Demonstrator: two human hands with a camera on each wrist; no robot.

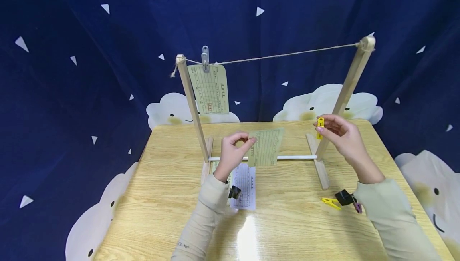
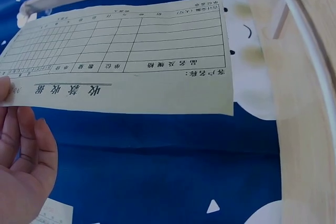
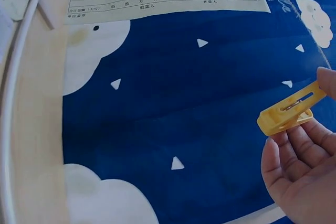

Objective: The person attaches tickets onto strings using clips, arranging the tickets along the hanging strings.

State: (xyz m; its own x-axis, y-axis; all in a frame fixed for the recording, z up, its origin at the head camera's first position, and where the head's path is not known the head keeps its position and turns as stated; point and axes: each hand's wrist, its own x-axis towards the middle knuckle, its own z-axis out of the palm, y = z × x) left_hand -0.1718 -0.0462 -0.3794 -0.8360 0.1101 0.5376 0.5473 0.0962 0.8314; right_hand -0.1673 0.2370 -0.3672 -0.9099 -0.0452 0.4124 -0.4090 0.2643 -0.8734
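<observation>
My left hand (image 1: 235, 151) pinches a pale green receipt slip (image 1: 266, 147) by its edge, holding it up in front of the wooden frame; the printed table on it shows large in the left wrist view. At the right post, my right hand (image 1: 341, 135) holds a yellow clothespin (image 3: 291, 109) between thumb and fingers. A twine line (image 1: 273, 56) runs between the tops of the two posts. From its left end hangs another pale green slip (image 1: 209, 89), held by a grey clothespin (image 1: 205, 58).
On the wooden table (image 1: 158, 197), more slips (image 1: 245, 187) lie below my left forearm. A yellow clothespin (image 1: 331, 203) and a purple clothespin (image 1: 357, 207) lie near my right wrist. A white rod (image 1: 296, 157) joins the posts low down. Dark blue cloth (image 1: 230, 17) hangs behind.
</observation>
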